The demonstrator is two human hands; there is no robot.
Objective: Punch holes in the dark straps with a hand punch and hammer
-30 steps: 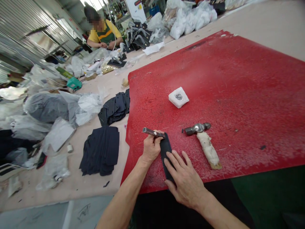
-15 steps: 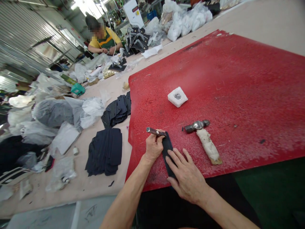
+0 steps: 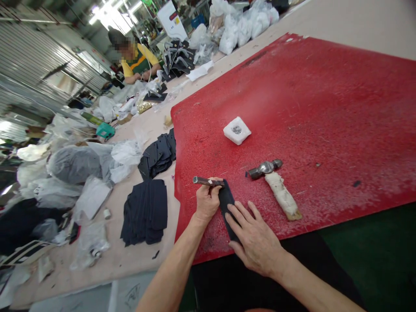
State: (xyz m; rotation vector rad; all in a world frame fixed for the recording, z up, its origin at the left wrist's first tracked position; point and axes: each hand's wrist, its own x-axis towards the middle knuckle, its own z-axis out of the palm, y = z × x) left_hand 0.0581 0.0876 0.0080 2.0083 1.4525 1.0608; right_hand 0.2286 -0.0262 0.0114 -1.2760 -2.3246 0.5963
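Note:
My left hand [image 3: 208,201] is closed round a dark metal punch [image 3: 206,181], which lies tilted almost level across the fingers, its right end at the top of a narrow dark blue strip [image 3: 226,197]. My right hand [image 3: 255,236] rests on the lower part of that strip with its fingers stretched out and spread, hiding some of it. Both hands work over a red board [image 3: 312,130]. To their right is a ball-peen hammer [image 3: 281,195] with its handle wrapped in white. Farther up the board sits a white block [image 3: 237,131] with a dark smudge on top.
Left of the board lie two piles of dark pieces, a nearer pile [image 3: 144,212] and a farther pile [image 3: 157,154]. Plastic bags [image 3: 76,167] crowd the table's left side. A person [image 3: 138,58] in yellow and green sits across the table, near hooked dark pieces [image 3: 178,56].
The camera view has shifted slightly. The punch appears a little flatter across my left hand. My right hand stays spread on the strip, and the hammer and block have not moved on the board.

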